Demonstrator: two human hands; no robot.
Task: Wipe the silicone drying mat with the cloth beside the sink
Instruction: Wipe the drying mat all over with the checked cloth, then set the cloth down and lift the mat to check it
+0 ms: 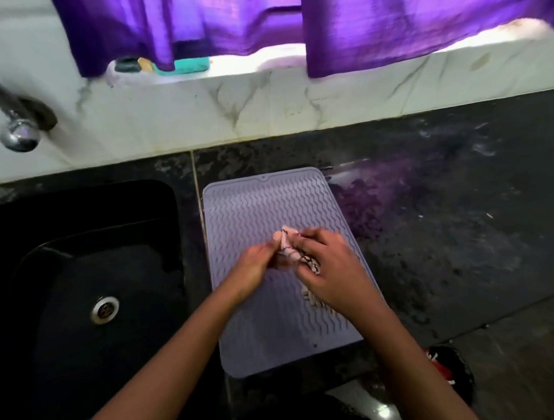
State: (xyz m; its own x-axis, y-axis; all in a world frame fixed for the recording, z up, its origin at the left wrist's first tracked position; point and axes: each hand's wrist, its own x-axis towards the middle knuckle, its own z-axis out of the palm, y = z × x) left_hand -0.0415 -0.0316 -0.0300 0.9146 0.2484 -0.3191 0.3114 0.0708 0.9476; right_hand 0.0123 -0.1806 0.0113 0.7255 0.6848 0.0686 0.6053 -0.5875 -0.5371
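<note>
A lilac silicone drying mat (pixel 263 210) with wavy ridges lies on the dark counter, just right of the sink. Over its middle both hands hold a small pink-and-white cloth (pixel 290 251) with dark markings. My left hand (pixel 255 267) pinches the cloth's left end. My right hand (pixel 331 270) grips the bunched right part, and a bit of cloth shows below that hand's palm on the mat. Most of the cloth is hidden by the fingers.
A black sink (pixel 83 263) with a metal drain (pixel 105 309) sits at the left, with a chrome tap (pixel 17 131) above it. Dark stone counter (pixel 442 219) stretches right of the mat. A marble ledge and purple curtain (pixel 325 22) run along the back.
</note>
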